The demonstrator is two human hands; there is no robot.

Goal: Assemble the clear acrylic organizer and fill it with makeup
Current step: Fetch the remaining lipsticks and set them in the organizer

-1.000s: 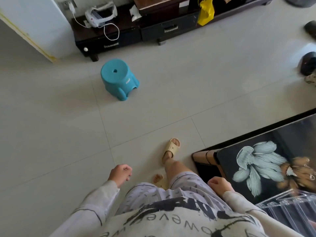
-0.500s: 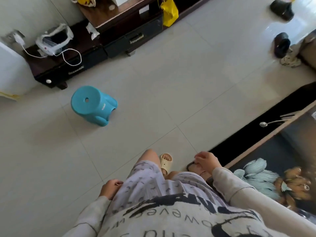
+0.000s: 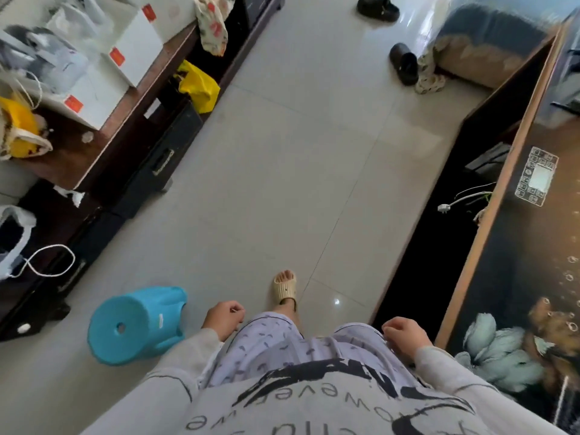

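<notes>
- Pale tiled floor [image 3: 282, 152] fills the middle, running between furniture on both sides; view swung round from half a second ago, now looking down the length of the room.
- Dark glass-topped table with flower print [image 3: 518, 309] along the right edge, showing far more of its length than before.
- Low dark TV cabinet [image 3: 131, 146] on the left, much nearer than earlier, piled with white boxes [image 3: 125, 51] and a yellow bag [image 3: 197, 86].
- Turquoise plastic stool [image 3: 135, 324] at lower left, just beside the left hand, no longer far ahead.
- Left hand [image 3: 221, 318] loosely curled, holding nothing; right hand [image 3: 405, 340] likewise half-closed and empty, off the table corner touched half a second ago.
- Beige slipper [image 3: 285, 288] stepping forward.
- Acrylic organizer out of sight now, glimpsed a second ago on the table; no makeup visible. Probably walking off to fetch something; assembly looks paused.
</notes>
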